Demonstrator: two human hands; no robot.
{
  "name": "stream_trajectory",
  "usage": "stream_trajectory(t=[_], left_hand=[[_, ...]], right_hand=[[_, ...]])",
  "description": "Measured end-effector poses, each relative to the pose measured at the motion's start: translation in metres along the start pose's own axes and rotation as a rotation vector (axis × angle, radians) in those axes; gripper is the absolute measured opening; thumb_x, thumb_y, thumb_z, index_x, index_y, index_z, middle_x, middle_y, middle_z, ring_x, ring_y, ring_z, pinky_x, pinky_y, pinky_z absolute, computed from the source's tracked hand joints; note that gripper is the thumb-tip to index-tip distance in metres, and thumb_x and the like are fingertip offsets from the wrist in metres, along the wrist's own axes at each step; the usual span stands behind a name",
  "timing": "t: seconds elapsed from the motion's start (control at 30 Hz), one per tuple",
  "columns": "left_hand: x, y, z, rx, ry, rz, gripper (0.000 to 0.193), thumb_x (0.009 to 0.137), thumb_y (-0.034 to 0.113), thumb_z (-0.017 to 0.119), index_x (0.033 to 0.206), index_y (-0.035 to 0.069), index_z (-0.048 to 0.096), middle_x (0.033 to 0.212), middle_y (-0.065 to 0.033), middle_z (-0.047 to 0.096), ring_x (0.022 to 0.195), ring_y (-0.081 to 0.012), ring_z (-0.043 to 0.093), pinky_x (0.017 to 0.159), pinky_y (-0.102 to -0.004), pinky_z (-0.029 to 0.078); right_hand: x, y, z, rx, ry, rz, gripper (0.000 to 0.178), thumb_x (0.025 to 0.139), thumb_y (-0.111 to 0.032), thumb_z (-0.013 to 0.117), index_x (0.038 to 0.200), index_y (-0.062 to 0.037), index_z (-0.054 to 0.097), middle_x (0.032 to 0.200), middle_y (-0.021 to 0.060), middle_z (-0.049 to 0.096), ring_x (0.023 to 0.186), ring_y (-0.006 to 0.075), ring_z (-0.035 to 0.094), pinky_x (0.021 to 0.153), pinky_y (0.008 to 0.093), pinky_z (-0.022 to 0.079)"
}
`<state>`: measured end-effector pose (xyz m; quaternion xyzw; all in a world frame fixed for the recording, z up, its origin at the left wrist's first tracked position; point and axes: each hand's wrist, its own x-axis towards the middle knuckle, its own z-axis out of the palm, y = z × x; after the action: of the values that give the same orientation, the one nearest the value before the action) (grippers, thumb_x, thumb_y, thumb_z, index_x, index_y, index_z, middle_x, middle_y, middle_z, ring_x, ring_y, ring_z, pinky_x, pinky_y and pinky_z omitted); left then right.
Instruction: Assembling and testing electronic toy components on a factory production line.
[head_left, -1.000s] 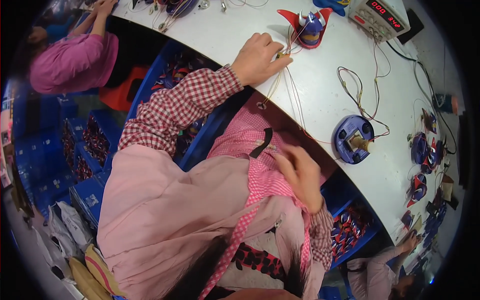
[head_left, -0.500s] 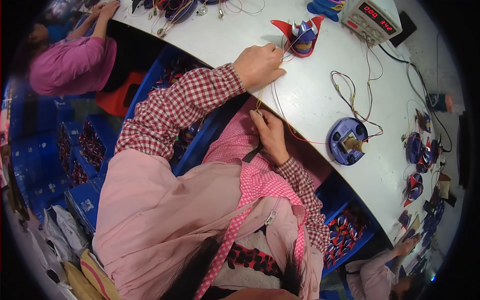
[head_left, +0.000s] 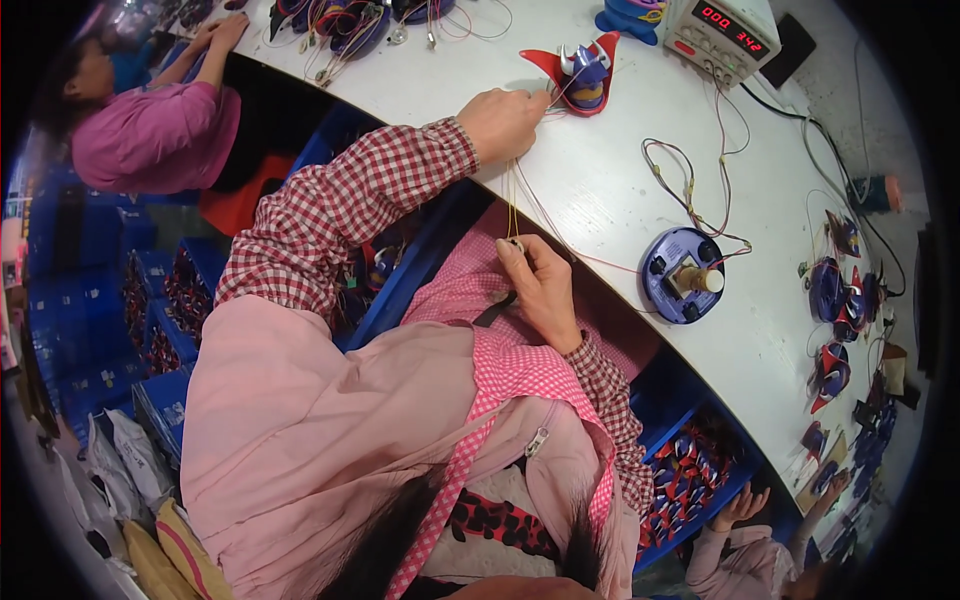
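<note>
My left hand (head_left: 505, 125) is over the table edge, fingers closed on thin wires beside a red, purple and silver horned toy figure (head_left: 588, 82). From that hand, thin yellow wires (head_left: 513, 195) run down to my right hand (head_left: 540, 285). There, thumb and fingers pinch a small part (head_left: 516, 244) at the wire ends, too small to make out. A reddish wire (head_left: 590, 258) stretches across to a round purple base (head_left: 684, 275), which lies on the table with its inner parts facing up.
A power supply (head_left: 725, 40) with a red display stands at the back, its leads (head_left: 720, 160) looping toward the base. Blue bins of small red and purple parts (head_left: 690, 475) sit under the white table (head_left: 590, 190). One co-worker (head_left: 160, 130) sits at left, another (head_left: 750, 560) lower right.
My left hand has shifted slightly left and its fingers still hold the wires. The view has moved a little. The lower-right co-worker's hands have moved apart.
</note>
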<state>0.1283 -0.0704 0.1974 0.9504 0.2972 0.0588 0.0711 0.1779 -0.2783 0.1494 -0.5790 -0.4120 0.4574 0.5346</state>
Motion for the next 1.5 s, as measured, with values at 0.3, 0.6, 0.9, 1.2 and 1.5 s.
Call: stream_trajectory(t=[0.3, 0.6, 0.9, 1.2, 1.5], left_hand=[[-0.003, -0.001, 0.002, -0.023, 0.058, -0.019, 0.024, 0.077, 0.016, 0.056, 0.096, 0.003, 0.051, 0.083, -0.0175, 0.062, 0.074, -0.0368, 0.061, 0.067, -0.0454, 0.049], [0.01, -0.063, -0.019, -0.243, -0.074, -0.012, 0.032, 0.083, 0.018, 0.055, 0.112, 0.006, 0.053, 0.088, -0.0173, 0.06, 0.079, -0.0328, 0.06, 0.07, -0.0422, 0.047], [0.113, -0.079, 0.005, -0.429, -0.192, 0.36, 0.046, 0.082, 0.014, 0.052, 0.127, 0.025, 0.051, 0.106, -0.0175, 0.048, 0.096, -0.0331, 0.055, 0.083, -0.0377, 0.045], [0.124, -0.069, -0.003, -0.305, -0.301, 0.387, 0.036, 0.082, 0.019, 0.056, 0.119, 0.024, 0.057, 0.103, -0.0162, 0.049, 0.095, -0.0329, 0.056, 0.079, -0.0376, 0.047], [0.064, -0.089, -0.005, -0.133, 0.524, 0.46, 0.021, 0.082, 0.014, 0.057, 0.102, 0.01, 0.061, 0.094, -0.0081, 0.049, 0.077, -0.0223, 0.056, 0.067, -0.0332, 0.048]], right_hand=[[-0.005, -0.017, 0.0, 0.082, 0.023, 0.065, 0.022, 0.089, -0.019, 0.061, 0.085, 0.0027, 0.059, 0.06, 0.0007, 0.051, 0.054, 0.0051, 0.045, 0.048, 0.0218, 0.038], [-0.015, -0.038, -0.019, -0.115, -0.012, 0.164, 0.02, 0.091, -0.017, 0.058, 0.09, 0.0022, 0.06, 0.068, -0.0019, 0.055, 0.058, 0.0033, 0.045, 0.05, 0.0187, 0.036], [-0.016, -0.043, -0.029, -0.24, 0.042, 0.195, 0.016, 0.09, -0.014, 0.06, 0.093, 0.0023, 0.061, 0.068, -0.0026, 0.054, 0.058, 0.0027, 0.043, 0.05, 0.0186, 0.035], [-0.01, -0.035, -0.03, -0.213, 0.105, 0.226, 0.017, 0.09, -0.013, 0.06, 0.095, 0.0021, 0.061, 0.069, -0.0034, 0.053, 0.056, 0.003, 0.044, 0.05, 0.0183, 0.035], [-0.015, -0.052, -0.035, -0.19, 0.135, 0.266, 0.018, 0.09, -0.015, 0.06, 0.097, 0.0015, 0.061, 0.072, -0.0021, 0.057, 0.056, 0.0028, 0.044, 0.05, 0.0177, 0.036]])
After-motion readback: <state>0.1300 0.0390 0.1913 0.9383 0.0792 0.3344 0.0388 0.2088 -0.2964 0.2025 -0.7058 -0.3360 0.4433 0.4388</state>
